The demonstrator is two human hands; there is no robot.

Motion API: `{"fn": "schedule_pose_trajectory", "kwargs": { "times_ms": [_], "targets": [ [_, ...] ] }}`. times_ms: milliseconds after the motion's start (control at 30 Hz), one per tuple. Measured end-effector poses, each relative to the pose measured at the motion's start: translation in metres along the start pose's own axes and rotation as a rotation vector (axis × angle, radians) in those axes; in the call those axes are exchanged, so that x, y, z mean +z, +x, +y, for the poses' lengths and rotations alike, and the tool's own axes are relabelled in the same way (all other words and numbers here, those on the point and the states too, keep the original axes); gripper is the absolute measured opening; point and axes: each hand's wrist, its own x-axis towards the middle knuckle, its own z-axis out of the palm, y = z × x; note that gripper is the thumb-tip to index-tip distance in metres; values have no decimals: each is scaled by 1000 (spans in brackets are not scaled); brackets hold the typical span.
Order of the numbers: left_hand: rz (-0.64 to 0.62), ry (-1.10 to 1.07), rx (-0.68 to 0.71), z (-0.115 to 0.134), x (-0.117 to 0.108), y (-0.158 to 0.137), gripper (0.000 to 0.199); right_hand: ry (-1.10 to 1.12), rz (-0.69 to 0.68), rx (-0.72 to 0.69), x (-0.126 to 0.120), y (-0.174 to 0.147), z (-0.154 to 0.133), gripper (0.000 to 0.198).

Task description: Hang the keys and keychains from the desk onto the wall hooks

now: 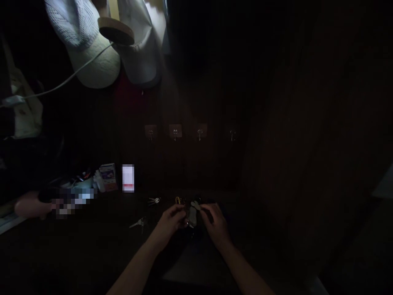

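- Right hand (216, 224): thumb and forefinger apparently pinching pale, flat, key-like piece (195, 205), between hands by grey, oblong fob (193, 217).
- Left hand (169, 223): curled beside fob; grip cannot be told, dark.
- Advisable: steady fob, work piece gently.

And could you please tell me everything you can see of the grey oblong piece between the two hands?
The grey oblong piece looks dull and smooth, with rounded corners, its long side running up and down the picture. A paler piece sits at its upper end, beside the right hand; a small shiny bit shows at its lower end, near the left hand. It's too dark to tell its material, whether these parts are joined, or exactly what touches it.
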Motion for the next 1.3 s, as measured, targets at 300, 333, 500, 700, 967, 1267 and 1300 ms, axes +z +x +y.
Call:
{"fn": "schedule_pose_trajectory", "kwargs": {
  "times_ms": [300,333,500,700,967,1267,1300],
  "targets": [
    [348,108,297,72,-39,37,29,-14,-5,11,1,-2,4,15],
    [396,137,342,82,-42,44,30,-17,-5,11,0,-2,4,15],
    [504,194,514,138,-55,77,26,-17,-13,12,-1,0,1,16],
    [660,451,668,183,-56,103,28,-2,-29,14,-1,0,2,17],
    [779,626,650,194,-64,130,28,-18,-36,13,-1,0,3,16],
    [831,746,589,186,-75,138,24,22,-26,7,-3,3,-1,17],
    [826,752,582,184,-76,138,25,27,-27,9,-3,3,-1,17]
  ]
}}
